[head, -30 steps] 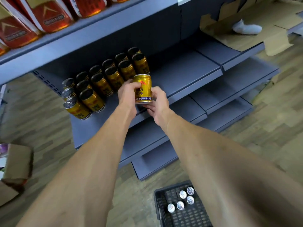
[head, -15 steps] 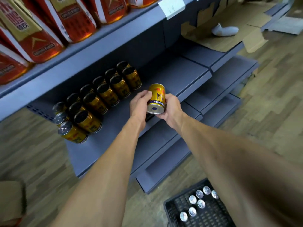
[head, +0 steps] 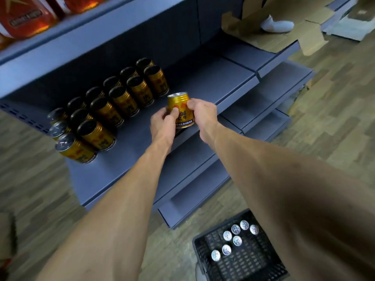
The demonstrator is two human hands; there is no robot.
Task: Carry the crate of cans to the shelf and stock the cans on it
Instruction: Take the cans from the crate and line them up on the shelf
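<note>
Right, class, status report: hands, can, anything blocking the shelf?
Both hands grip one gold can, upright. Over the shelf front. Spot ahead open.

The gold can (head: 180, 110) pinched between the left hand (head: 162, 123) and the right hand (head: 200, 113) carries the only print that reads. Just beside the right hand's fingertips, part of a word shows in red Latin letters, ending in "Bull", with its start covered by the left thumb. Under it stand two large red Chinese characters, 红牛. Lower still, a dark band round the can's foot bears a line of small white characters, too fine to make out. Far up and left of the hands, red packets (head: 26, 15) show a dark label, blurred past reading.
</note>
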